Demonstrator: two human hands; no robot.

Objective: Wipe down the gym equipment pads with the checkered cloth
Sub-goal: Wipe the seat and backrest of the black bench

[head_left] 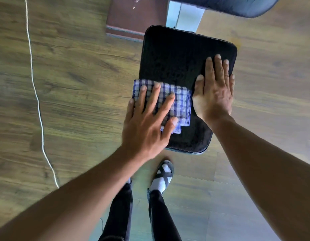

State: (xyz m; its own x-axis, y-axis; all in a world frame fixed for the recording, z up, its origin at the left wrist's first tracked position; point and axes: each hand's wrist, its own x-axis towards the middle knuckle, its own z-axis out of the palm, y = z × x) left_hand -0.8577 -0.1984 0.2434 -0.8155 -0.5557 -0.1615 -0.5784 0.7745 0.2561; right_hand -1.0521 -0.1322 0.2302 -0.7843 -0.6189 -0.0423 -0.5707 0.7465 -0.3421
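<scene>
A black padded seat of a gym bench lies below me, long side running away from me. A folded blue-and-white checkered cloth rests on its left half, hanging slightly over the left edge. My left hand lies flat on the cloth with fingers spread, pressing it to the pad. My right hand rests palm down on the bare right side of the pad, fingers together and pointing away; it holds nothing.
A second dark pad shows at the top edge above a white frame post. A brown plate sits on the wooden floor beside the post. A white cord runs along the floor at left. My sandalled foot stands just before the pad.
</scene>
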